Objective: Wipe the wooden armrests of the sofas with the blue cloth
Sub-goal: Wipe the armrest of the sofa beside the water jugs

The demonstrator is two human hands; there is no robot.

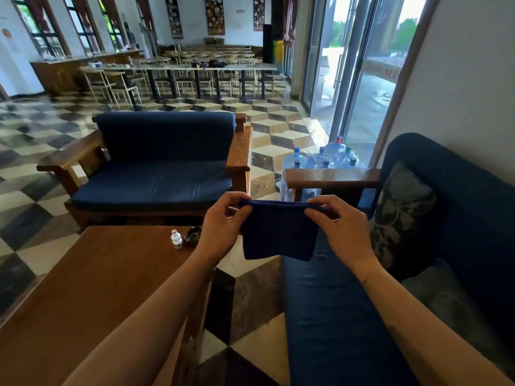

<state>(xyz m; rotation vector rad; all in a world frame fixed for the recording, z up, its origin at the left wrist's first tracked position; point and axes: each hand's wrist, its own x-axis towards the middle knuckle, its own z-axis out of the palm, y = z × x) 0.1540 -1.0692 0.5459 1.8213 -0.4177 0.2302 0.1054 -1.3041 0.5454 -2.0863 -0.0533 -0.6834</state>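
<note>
Holding the blue cloth (278, 232) stretched just below frame centre, left hand (223, 221) pinched shut on its upper left corner, right hand (338, 227) pinched shut on its upper right corner, the rest hanging free in a neat folded rectangle. No contact yet with any wood.

Best done by keeping the fold as it is: a flat pad several layers thick, then passed to one hand and pressed palm-down for long strokes along the grain rather than dabbing. Nearest target: the armrest (331, 176) just above and right of the cloth, at centre right of the frame, belonging to the sofa (334, 316) running down the lower right. Pale specks scattered on its top face, probably water drops or crumbs, though too small to tell. Same speckling on the right armrest (241, 147) of the second sofa (156, 176) in the middle left; its far armrest (69, 154) looks cleaner.

Worth starting at the wall end and drawing toward the open end, so debris falls to the floor and not onto the cushions. Cloth top edge roughly level with the underside of the near armrest, so a short lift and reach forward needed.
</note>
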